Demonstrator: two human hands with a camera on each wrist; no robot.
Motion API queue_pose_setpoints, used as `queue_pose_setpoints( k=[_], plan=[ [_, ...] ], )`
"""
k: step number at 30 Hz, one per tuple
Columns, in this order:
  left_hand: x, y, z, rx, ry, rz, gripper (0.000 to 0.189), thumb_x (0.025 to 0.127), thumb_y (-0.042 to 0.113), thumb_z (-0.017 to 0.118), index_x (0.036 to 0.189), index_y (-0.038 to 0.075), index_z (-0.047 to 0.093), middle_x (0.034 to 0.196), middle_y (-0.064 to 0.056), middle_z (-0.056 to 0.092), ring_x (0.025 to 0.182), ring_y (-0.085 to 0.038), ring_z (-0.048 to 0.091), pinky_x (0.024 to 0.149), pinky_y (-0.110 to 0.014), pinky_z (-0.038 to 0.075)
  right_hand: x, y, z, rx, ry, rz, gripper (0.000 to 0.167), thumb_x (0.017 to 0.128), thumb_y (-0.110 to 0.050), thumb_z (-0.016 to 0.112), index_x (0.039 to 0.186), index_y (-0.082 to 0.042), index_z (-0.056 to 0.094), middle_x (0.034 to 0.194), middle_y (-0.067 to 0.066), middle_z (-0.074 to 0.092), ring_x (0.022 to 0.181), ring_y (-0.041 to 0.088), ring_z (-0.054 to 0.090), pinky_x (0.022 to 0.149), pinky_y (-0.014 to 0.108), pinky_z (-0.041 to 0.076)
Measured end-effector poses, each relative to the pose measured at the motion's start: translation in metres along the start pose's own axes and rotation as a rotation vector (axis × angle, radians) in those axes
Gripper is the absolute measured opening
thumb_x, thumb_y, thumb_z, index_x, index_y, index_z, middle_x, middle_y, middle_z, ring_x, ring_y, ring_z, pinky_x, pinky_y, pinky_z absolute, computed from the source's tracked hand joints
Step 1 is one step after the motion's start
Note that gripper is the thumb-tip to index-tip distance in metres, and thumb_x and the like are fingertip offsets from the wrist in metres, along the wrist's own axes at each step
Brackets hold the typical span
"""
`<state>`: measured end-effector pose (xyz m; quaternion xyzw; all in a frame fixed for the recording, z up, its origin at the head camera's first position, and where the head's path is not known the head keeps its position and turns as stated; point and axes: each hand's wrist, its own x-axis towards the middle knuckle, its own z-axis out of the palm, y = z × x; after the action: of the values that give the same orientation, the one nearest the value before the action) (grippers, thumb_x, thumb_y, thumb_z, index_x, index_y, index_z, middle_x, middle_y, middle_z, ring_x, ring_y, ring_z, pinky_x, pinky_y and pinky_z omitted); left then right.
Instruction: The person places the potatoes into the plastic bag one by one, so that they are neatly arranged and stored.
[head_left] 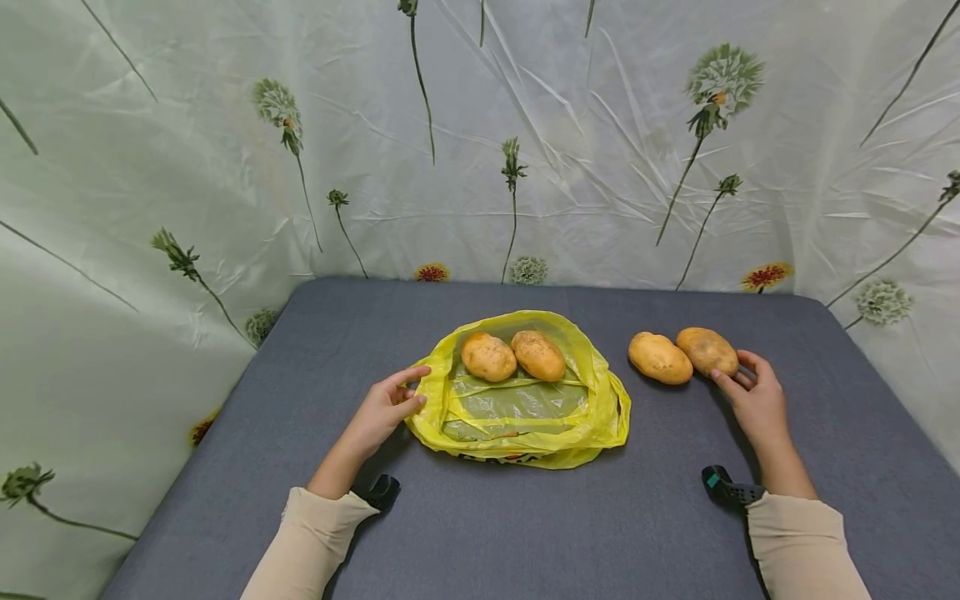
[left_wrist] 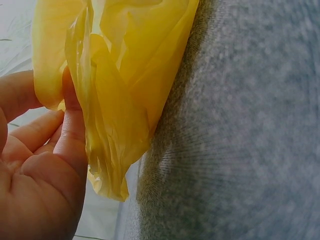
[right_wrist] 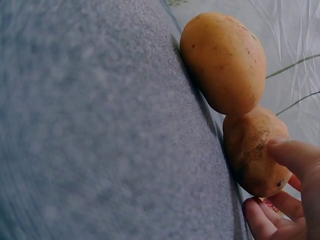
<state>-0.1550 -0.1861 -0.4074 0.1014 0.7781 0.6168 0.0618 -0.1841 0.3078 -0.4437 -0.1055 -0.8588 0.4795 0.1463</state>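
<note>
A yellow plastic bag (head_left: 600, 417) lies on its side with its mouth spread wide, and two potatoes (head_left: 488, 357) rest side by side inside toward the back. My left hand (head_left: 378, 417) pinches the bag's left edge between thumb and fingers; the left wrist view shows the creased yellow plastic (left_wrist: 125, 85) there. To the right of the bag, my right hand (head_left: 757, 404) holds the right end of a brownish potato (head_left: 705, 350), thumb on the near side. Another, lighter potato (head_left: 660, 358) lies just left of it, and the two overlap in the right wrist view.
The table (head_left: 525, 533) has a dark grey cloth cover. Behind it hangs a pale, shiny curtain (head_left: 600, 167) printed with dandelions. Black wrist devices (head_left: 731, 487) sit at the cuffs of both beige sleeves.
</note>
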Motion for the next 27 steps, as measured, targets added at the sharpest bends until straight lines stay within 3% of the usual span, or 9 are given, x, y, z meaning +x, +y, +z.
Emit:
queue_pose_setpoints(
  k=[6,19,27],
  plan=[
    [0.0,0.001,0.0,0.002,0.003,-0.002,0.042,0.085,-0.008,0.054,0.125,-0.011,0.043,0.092,-0.021,0.047,0.069,-0.011,0.044,0.057,-0.022,0.038,0.001,0.001,0.001,-0.022,0.0,-0.008,0.057,0.089,-0.018,0.054,0.133,0.007,0.029,0.132,0.027,0.033,0.114,0.028,0.044,0.07,0.003,0.034],
    [0.0,0.0,0.0,-0.015,-0.002,0.01,0.043,0.085,-0.008,0.053,0.126,-0.012,0.042,0.099,-0.025,0.046,0.07,-0.01,0.045,0.058,-0.02,0.038,0.0,-0.006,0.002,0.017,0.083,0.023,0.055,0.087,-0.017,0.058,0.133,0.002,0.034,0.131,0.018,0.037,0.107,0.016,0.048,0.07,0.005,0.036],
    [0.0,-0.001,0.0,-0.016,0.002,0.007,0.042,0.085,-0.007,0.053,0.126,-0.012,0.042,0.091,-0.022,0.046,0.068,-0.01,0.045,0.057,-0.019,0.038,-0.001,-0.011,0.004,0.081,0.11,0.0,0.052,0.086,-0.015,0.06,0.132,-0.003,0.039,0.13,0.014,0.039,0.106,0.008,0.048,0.074,0.007,0.038]
  ],
)
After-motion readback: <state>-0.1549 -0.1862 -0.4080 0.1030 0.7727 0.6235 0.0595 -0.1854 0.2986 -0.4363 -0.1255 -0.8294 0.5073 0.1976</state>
